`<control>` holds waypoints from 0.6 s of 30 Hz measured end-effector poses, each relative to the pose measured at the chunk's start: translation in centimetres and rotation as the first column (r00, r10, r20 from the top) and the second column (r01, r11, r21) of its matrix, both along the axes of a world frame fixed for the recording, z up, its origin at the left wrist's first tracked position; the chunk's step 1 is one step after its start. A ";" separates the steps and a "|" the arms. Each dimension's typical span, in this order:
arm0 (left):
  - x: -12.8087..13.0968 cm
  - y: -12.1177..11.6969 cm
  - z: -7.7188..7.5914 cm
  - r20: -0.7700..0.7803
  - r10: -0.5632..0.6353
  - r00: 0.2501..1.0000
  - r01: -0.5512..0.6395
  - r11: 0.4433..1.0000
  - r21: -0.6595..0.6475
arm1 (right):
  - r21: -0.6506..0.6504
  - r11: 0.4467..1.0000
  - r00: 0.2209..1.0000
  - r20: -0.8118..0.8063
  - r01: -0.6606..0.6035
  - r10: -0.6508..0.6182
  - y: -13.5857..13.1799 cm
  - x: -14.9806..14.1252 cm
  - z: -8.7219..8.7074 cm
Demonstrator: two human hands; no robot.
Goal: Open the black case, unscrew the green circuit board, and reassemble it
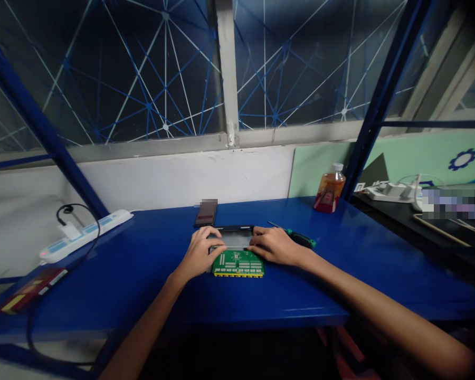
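Observation:
A green circuit board (239, 261) with a yellow strip along its near edge lies on the blue table in front of me. Behind it, and joined or touching, is a dark-framed panel (234, 238) with a grey, glossy middle. My left hand (201, 250) grips the panel's left side, its thumb resting at the seam above the board. On the opposite side my right hand (275, 245) holds the panel with bent fingers, the tips near the board's far right corner. Just beyond the right hand lies a green-and-black screwdriver (301, 238).
A dark phone (206, 213) lies behind the panel. At the back right stands a bottle (330, 191) of amber drink. A white power strip (87, 236) with a black cable and a red box (31, 290) are at the left. Blue posts flank the table (142, 274).

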State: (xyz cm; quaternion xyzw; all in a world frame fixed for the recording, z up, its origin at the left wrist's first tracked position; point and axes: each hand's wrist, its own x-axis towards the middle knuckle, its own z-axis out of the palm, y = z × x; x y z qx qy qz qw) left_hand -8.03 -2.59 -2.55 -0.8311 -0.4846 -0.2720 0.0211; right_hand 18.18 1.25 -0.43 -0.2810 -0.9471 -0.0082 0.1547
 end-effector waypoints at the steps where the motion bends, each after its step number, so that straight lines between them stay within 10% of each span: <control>1: 0.0 0.0 -0.1 -0.006 0.005 1.000 -0.005 1.000 -0.002 | -0.002 1.000 1.000 0.005 0.003 -0.003 0.0 0.0 -0.1; 18: -0.5 -0.2 0.2 -0.091 0.363 0.927 -0.361 0.932 0.036 | 0.083 0.976 0.979 -0.011 0.202 -0.202 0.7 -0.1 -0.5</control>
